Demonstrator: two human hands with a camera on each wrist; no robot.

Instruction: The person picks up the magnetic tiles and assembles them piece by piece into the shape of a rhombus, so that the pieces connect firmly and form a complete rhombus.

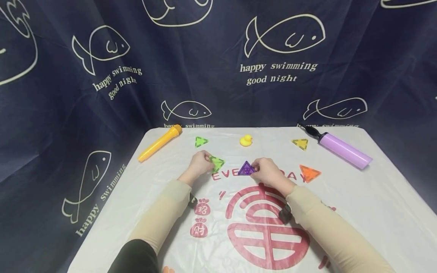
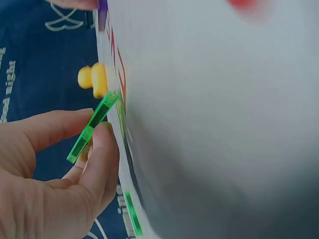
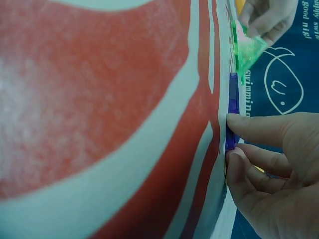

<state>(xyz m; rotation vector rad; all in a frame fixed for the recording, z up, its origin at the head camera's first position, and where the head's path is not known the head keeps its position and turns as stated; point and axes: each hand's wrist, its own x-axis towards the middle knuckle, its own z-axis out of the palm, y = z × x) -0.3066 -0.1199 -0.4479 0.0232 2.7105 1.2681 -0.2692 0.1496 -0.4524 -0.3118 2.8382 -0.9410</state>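
Sleeves (image 1: 160,212), then purple triangle (image 1: 246,169) by “EVE” (image 1: 225,176)

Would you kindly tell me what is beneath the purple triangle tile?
The white tablecloth lies beneath the purple triangle tile, which the right hand pinches. Red lettering shows beside its left edge; any print directly covered by the tile cannot be made out.

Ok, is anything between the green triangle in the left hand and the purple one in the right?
Nothing visible stands between the green triangle in the left hand and the purple triangle in the right hand, just printed tablecloth; the yellow duck sits farther back.
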